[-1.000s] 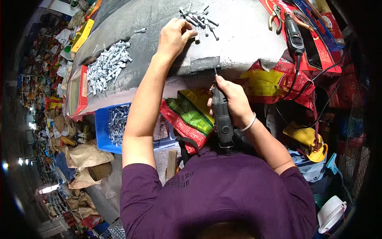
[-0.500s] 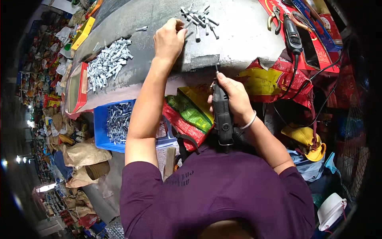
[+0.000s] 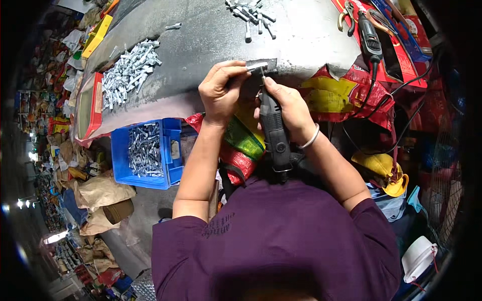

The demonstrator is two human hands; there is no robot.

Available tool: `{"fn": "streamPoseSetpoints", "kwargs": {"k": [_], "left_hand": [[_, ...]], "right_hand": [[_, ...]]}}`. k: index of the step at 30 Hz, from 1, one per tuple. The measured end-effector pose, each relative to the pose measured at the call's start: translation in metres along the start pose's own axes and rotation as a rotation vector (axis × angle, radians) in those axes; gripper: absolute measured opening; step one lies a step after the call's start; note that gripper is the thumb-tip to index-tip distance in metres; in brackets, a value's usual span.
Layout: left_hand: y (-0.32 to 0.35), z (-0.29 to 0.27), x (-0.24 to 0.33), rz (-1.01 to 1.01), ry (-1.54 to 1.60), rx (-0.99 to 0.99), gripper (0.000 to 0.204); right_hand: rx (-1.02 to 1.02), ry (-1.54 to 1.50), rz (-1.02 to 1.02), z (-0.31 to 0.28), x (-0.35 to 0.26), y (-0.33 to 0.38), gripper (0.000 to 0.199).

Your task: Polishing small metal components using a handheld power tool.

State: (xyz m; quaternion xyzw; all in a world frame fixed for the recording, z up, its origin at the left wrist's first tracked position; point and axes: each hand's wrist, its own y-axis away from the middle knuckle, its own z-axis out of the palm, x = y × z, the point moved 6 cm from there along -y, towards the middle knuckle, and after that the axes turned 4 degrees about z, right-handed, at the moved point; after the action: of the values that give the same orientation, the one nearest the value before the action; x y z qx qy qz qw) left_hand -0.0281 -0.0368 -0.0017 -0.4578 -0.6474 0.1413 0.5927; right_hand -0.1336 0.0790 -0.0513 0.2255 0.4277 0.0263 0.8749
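My left hand (image 3: 221, 93) is closed, pinching a small grey metal part (image 3: 257, 66) between thumb and fingers over the table's near edge. Wrapped around a black rotary tool (image 3: 277, 135) is my right hand (image 3: 293, 110), with the tool upright and its thin bit pointing away from me. The bit's tip is at the metal part; whether they touch I cannot tell. Beyond my hands lies a loose group of similar metal parts (image 3: 260, 19). A larger heap of them (image 3: 131, 70) is on the table's left side, and a single one (image 3: 173, 26) lies between the two.
Below the table's left edge stands a blue bin (image 3: 120, 163) with many metal parts. A red-rimmed box (image 3: 90, 108) and a yellow tray (image 3: 98, 36) flank the heap. At right are pliers (image 3: 346, 19), a second rotary tool (image 3: 370, 42) and its cable. Red-yellow sacking (image 3: 326, 98) hangs at the edge.
My left hand has come back from the loose group toward the tool and now holds a metal part at its bit. My right hand keeps the tool nearly in place. The view has shifted slightly.
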Motion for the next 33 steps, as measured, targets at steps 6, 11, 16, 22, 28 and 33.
{"fn": "streamPoseSetpoints", "kwargs": {"k": [6, 11, 16, 22, 28, 33], "left_hand": [[0.006, 0.000, -0.005, -0.003, 0.014, -0.019, 0.020], [0.006, 0.002, -0.004, 0.020, -0.049, -0.015, 0.020], [0.003, 0.004, 0.000, 0.021, -0.029, 0.010, 0.022], [-0.001, 0.004, -0.001, 0.030, -0.104, -0.007, 0.018], [-0.005, 0.006, 0.003, 0.060, -0.274, 0.016, 0.009], [-0.007, 0.005, 0.000, -0.019, -0.284, -0.010, 0.006]], "right_hand": [[0.014, -0.071, 0.083, 0.012, 0.000, -0.004, 0.046], [-0.031, -0.065, 0.085, 0.016, 0.008, -0.012, 0.047], [0.025, -0.058, 0.040, 0.006, 0.005, -0.011, 0.047], [0.075, 0.014, 0.012, -0.009, -0.003, -0.001, 0.046], [0.022, 0.023, 0.001, -0.002, 0.002, 0.000, 0.046], [0.021, -0.020, 0.035, 0.007, 0.004, -0.009, 0.046]]}}
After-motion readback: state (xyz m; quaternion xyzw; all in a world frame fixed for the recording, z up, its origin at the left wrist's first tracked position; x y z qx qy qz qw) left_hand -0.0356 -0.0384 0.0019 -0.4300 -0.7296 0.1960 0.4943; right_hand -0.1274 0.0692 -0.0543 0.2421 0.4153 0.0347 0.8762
